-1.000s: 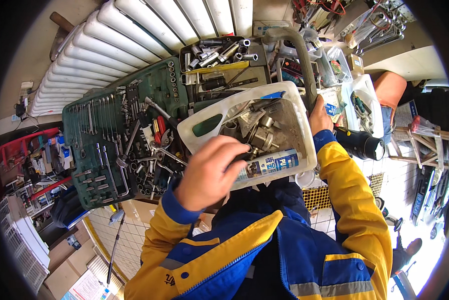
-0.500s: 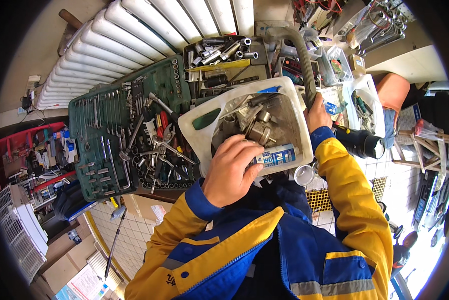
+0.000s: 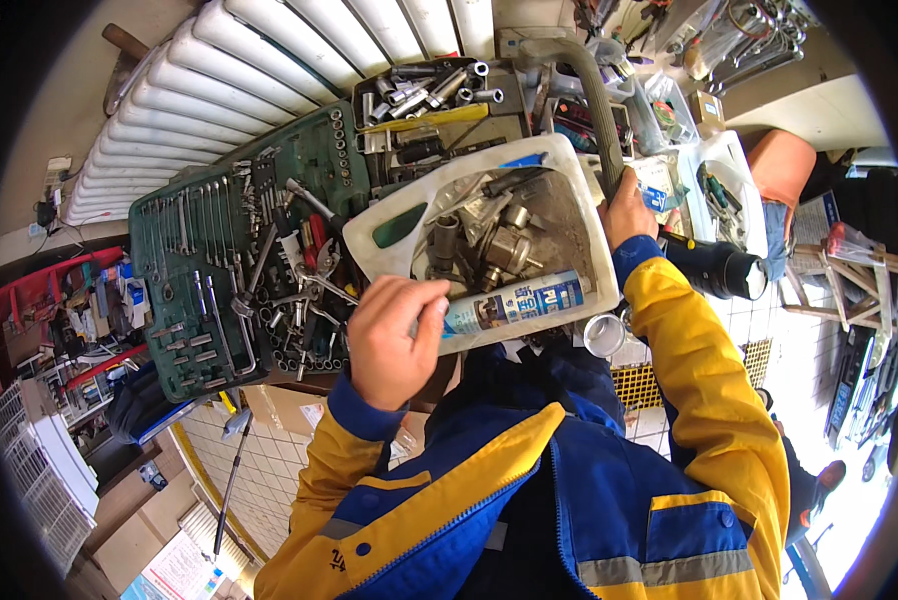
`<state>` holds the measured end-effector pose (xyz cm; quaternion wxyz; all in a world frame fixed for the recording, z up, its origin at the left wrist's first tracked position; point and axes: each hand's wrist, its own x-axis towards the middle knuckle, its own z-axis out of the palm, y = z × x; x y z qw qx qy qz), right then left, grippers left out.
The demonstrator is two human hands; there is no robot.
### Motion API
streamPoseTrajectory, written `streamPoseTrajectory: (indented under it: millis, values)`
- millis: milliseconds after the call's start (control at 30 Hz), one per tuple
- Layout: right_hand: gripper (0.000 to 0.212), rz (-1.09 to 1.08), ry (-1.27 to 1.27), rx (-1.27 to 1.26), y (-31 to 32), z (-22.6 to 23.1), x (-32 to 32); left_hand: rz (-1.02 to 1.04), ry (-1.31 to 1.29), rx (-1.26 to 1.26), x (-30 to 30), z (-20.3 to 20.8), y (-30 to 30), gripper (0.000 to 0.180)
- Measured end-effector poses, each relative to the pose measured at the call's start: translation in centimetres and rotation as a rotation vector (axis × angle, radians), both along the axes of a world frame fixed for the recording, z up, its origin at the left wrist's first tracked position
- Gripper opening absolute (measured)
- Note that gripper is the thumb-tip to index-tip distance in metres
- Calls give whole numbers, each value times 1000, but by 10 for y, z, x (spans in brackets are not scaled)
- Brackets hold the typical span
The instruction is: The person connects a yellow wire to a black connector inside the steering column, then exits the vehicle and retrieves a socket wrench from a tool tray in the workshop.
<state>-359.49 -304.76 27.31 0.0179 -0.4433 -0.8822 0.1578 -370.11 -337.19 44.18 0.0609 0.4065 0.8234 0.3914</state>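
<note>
A dirty white plastic bin (image 3: 591, 250) leans toward me, with a hole in its left wall. My right hand (image 3: 631, 214) is closed on its right rim; the fingertips are out of sight. Inside lie metal fittings (image 3: 509, 250), a socket-like piece (image 3: 445, 236), a small plastic bag (image 3: 484, 215) and a blue and white tube (image 3: 514, 306) along the near wall. At the bin's near left corner is my left hand (image 3: 397, 335), its fingers curled and the thumb against them. Whether it holds anything small is hidden.
Left of the bin, a green tool case (image 3: 154, 290) holds wrenches and sockets, with loose tools piled on it. Behind stands a tray of large sockets (image 3: 429, 92). A grey hose (image 3: 599, 110) curves down behind my right hand. A white radiator (image 3: 269, 60) lines the wall.
My left hand has come out of the bin toward its near left corner, and its fingers have curled. More of the tube now shows. The bin has shifted slightly left; my right hand stays on it.
</note>
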Motion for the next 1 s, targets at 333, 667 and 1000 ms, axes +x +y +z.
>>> streamPoseTrajectory:
  millis: [333, 667, 1000]
  values:
    - [64, 8, 43, 8, -1, 1, 1, 129, -654, -298, -226, -150, 59, 29]
    - [69, 26, -10, -48, -2, 10, 0, -71, 18, -650, -243, -197, 101, 32]
    - [74, 24, -10, -37, -2, 11, 1, -264, 505, -733, -231, -197, 105, 19]
